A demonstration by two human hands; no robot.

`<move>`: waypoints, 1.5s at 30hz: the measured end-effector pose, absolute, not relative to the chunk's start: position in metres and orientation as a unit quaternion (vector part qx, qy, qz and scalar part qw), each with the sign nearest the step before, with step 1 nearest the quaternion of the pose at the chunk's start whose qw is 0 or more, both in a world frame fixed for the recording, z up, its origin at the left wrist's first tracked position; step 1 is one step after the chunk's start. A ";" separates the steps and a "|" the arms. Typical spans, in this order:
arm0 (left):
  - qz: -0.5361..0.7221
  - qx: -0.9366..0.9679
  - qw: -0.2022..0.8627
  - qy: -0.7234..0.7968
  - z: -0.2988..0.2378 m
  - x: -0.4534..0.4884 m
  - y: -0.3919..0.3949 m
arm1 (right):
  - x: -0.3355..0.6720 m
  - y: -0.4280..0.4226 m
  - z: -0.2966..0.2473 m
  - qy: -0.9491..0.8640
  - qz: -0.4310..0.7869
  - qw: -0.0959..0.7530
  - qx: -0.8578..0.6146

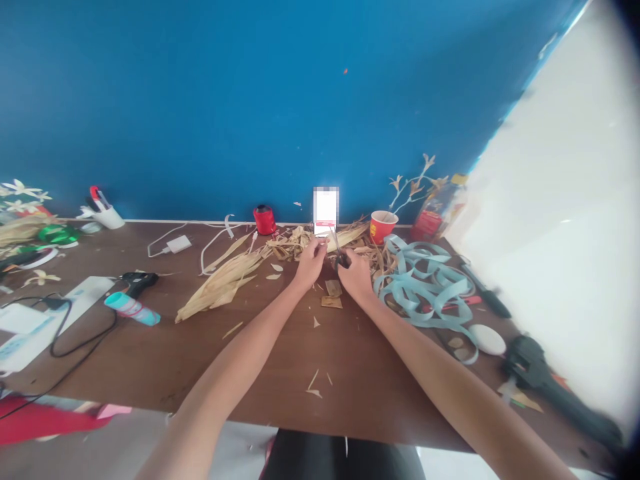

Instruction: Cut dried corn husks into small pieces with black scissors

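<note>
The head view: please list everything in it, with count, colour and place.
Table: one, brown, centre
Wall: one, blue, behind
Bright screen: one, white, against wall
Dried husks: many, tan, centre
Ribbon: count unclear, pale blue, right
Paper cup: one, red, near wall
Round container: one, red, near wall
Tube: one, light blue, left
Power strip: one, white, left
Charger: one, white, left
Cords: several, black, white, left
Pen holder: one, white, far left
Green ribbon: count unclear, green, far left
Flowers: several, white, far left
Dry flowers: several, tan, behind cup
Tools: three or more, black, left and right
Scraps: many, tan, across table
Scissors: one, dark handles, centre
Left hand: one, bare, beside scissors
Right hand: one, bare, holding scissors
</note>
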State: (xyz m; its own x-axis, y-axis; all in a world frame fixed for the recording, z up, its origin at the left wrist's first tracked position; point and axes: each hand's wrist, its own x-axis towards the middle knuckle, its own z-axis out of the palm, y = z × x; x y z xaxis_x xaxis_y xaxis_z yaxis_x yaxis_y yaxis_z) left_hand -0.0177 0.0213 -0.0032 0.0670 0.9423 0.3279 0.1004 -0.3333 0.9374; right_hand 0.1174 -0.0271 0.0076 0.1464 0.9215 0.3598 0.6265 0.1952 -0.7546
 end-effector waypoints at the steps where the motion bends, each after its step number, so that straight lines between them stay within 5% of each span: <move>1: 0.534 0.616 0.395 0.423 -0.004 -0.018 0.021 | 0.118 -0.027 0.008 -0.626 0.163 0.450 -0.615; 21: 0.467 0.653 0.468 0.369 0.003 -0.014 0.016 | 0.119 -0.026 0.004 -0.526 0.194 0.624 -0.544; 45: 0.427 0.684 0.449 0.385 0.004 -0.014 0.013 | 0.118 -0.031 0.011 -0.548 0.161 0.586 -0.576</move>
